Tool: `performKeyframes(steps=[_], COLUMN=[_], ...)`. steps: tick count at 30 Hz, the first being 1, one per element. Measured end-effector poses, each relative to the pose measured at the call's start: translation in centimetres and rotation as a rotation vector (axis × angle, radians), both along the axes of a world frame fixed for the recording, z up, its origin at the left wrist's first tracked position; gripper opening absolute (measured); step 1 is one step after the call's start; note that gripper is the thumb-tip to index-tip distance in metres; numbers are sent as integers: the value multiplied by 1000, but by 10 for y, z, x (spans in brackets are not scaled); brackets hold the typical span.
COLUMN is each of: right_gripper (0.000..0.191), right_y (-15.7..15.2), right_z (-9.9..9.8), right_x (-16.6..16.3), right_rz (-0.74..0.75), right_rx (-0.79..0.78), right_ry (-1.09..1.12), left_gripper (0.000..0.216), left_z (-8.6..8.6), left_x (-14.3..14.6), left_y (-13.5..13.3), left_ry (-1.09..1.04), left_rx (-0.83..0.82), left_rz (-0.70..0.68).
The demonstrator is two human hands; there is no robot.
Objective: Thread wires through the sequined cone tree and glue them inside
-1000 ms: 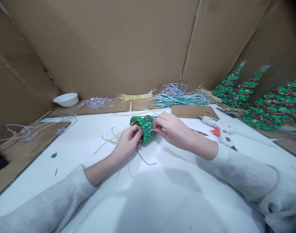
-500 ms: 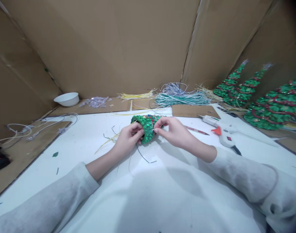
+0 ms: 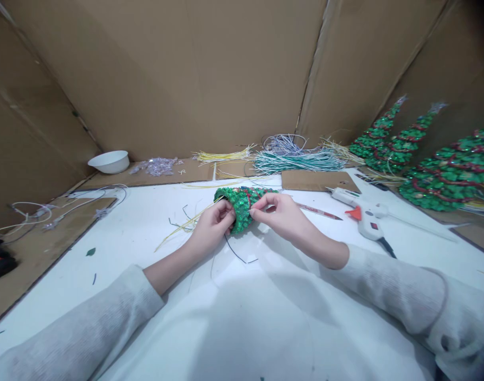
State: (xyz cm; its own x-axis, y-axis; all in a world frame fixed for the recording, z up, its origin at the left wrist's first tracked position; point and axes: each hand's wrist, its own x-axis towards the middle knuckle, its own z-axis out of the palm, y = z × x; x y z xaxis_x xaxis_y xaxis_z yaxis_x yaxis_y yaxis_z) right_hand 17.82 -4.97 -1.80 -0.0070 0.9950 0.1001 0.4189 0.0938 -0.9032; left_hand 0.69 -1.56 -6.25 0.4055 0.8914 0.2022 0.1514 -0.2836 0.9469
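Observation:
A small green sequined Christmas tree (image 3: 242,203) with red trim lies on its side over the white table, its open base facing left. My left hand (image 3: 215,222) is closed on the rim of that base, with some fingers inside the hollow. Yellow and dark wires (image 3: 176,230) stick out leftward from the base. On the tree's right flank, my right hand (image 3: 276,211) pinches with thumb and forefinger at the sequined surface; whatever lies between the fingertips is too small to make out. The tree's tip is hidden behind this hand.
A glue gun (image 3: 369,222) and a pencil-like stick (image 3: 319,211) lie to the right. Finished trees (image 3: 444,174) stand at the far right. Wire bundles (image 3: 299,161), clear plastic pieces (image 3: 158,166) and a white bowl (image 3: 110,162) line the back, before cardboard walls (image 3: 178,74).
The small pale bit seen at my right fingertips no longer shows. The tree has turned slightly, and both hands have shifted only a little.

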Motion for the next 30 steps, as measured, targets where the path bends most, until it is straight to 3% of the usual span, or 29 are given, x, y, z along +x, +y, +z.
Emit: performKeyframes(steps=[8, 13, 18, 24, 27, 30], right_gripper=[20, 23, 14, 12, 11, 10], right_y=[1, 2, 5, 5, 1, -3], right_z=[-2, 0, 5, 4, -1, -7], right_x=[4, 7, 8, 6, 5, 4], right_rz=[31, 105, 164, 130, 94, 63], right_rx=[144, 123, 62, 39, 138, 356], right_ry=[-259, -417, -387, -278, -319, -445], left_gripper=[16, 17, 17, 18, 19, 20], left_z=[4, 2, 1, 3, 1, -1], left_x=[1, 1, 1, 3, 3, 3], left_y=[-5, -5, -4, -3, -3, -2], left_ry=[-11, 30, 25, -3, -27, -61], left_rx=[-40, -29, -24, -57, -73, -85], left_rz=[22, 33, 22, 32, 31, 30])
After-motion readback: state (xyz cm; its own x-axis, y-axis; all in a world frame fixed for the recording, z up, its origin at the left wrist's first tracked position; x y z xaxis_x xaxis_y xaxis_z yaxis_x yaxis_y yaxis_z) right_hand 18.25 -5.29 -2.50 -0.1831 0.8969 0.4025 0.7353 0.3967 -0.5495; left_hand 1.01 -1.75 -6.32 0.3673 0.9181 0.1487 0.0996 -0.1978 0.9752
